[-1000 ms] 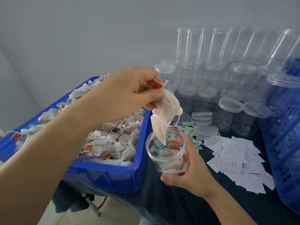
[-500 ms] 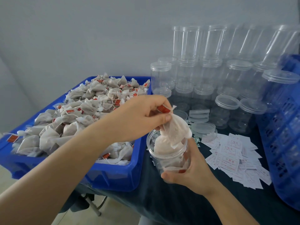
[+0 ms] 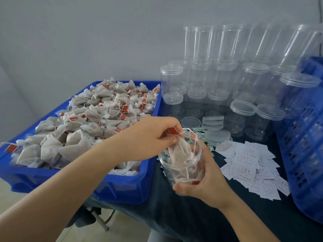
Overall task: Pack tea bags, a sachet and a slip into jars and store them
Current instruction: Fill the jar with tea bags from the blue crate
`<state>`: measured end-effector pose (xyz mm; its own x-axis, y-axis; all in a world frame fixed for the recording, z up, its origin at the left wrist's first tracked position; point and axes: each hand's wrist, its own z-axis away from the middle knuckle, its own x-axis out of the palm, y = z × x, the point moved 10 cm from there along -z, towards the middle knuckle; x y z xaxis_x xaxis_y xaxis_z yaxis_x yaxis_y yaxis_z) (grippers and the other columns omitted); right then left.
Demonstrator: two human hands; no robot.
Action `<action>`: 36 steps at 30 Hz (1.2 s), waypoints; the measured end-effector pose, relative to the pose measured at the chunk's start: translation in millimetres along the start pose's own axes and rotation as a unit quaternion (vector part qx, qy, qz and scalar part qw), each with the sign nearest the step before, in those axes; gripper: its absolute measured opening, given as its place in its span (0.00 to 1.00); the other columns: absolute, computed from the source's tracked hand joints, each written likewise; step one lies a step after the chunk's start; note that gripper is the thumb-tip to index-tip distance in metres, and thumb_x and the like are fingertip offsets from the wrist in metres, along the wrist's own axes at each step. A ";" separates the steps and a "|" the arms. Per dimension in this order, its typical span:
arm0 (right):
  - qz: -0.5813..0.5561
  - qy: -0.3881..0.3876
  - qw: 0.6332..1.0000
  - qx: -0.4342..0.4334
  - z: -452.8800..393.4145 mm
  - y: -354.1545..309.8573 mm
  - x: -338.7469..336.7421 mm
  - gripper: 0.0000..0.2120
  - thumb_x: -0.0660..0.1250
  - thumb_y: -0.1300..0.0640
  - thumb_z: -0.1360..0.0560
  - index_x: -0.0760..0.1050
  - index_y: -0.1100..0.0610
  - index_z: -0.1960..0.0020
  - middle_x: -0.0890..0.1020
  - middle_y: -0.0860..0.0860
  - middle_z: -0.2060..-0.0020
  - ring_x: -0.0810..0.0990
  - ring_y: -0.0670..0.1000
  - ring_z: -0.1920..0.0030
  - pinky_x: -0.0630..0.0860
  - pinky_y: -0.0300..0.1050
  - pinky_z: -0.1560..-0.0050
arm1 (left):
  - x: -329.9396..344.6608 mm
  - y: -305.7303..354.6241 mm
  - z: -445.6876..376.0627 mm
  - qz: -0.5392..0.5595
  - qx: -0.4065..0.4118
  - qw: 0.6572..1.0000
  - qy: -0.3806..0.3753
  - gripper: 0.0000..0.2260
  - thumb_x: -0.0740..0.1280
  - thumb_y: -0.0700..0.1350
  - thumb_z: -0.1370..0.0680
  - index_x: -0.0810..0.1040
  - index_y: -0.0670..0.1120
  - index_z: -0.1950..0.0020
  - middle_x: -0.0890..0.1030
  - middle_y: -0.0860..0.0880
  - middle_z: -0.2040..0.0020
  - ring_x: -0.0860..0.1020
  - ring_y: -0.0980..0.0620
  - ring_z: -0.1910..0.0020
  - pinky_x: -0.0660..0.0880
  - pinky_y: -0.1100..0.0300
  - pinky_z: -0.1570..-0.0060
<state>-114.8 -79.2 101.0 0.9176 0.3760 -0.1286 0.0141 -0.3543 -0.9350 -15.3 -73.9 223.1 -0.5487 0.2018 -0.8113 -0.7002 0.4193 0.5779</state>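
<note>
Several tea bags already sit in the jar [image 3: 181, 165] gripped by the right hand [image 3: 206, 182], the left hand [image 3: 153, 135] pinching another tea bag [image 3: 180, 152] in, while sachets [image 3: 199, 135], slips [image 3: 248, 163] and lidding remain beyond.

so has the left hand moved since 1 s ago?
Yes. The left hand has come down with the tea bag, from well above the jar to its rim; the bag is now partly inside.
</note>
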 end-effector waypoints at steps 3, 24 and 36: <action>0.010 0.000 1.000 -0.002 0.6 -1.2 -0.5 0.52 0.83 0.52 0.42 0.59 0.33 0.27 0.75 0.40 0.35 0.76 0.48 0.34 0.80 0.48 0.42 | 2.5 2.5 0.4 -0.015 0.011 1.000 -0.016 0.09 0.64 0.43 0.22 0.73 0.59 0.55 0.80 0.58 0.56 0.78 0.60 0.56 0.73 0.63 0.52; 0.017 -0.007 0.999 -0.032 1.4 -17.7 4.4 0.48 0.82 0.56 0.39 0.61 0.36 0.27 0.75 0.39 0.35 0.75 0.48 0.33 0.75 0.36 0.40 | 53.2 20.9 -11.5 -0.118 0.070 0.965 -0.226 0.15 0.67 0.38 0.25 0.70 0.59 0.56 0.76 0.59 0.58 0.74 0.65 0.57 0.72 0.71 0.57; 0.043 -0.015 0.999 -0.013 4.6 -10.3 2.7 0.52 0.83 0.53 0.42 0.58 0.29 0.28 0.73 0.32 0.35 0.73 0.41 0.33 0.74 0.33 0.41 | 16.1 15.8 -4.8 -0.064 0.017 0.980 -0.187 0.05 0.66 0.55 0.24 0.79 0.57 0.51 0.81 0.65 0.54 0.80 0.66 0.61 0.73 0.75 0.58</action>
<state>-114.3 -70.6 108.8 0.9039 0.3681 -0.2180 -0.0534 -0.4084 -0.9112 -37.3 -68.3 219.6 -0.2478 0.4527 -0.8566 -0.7335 0.4899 0.4711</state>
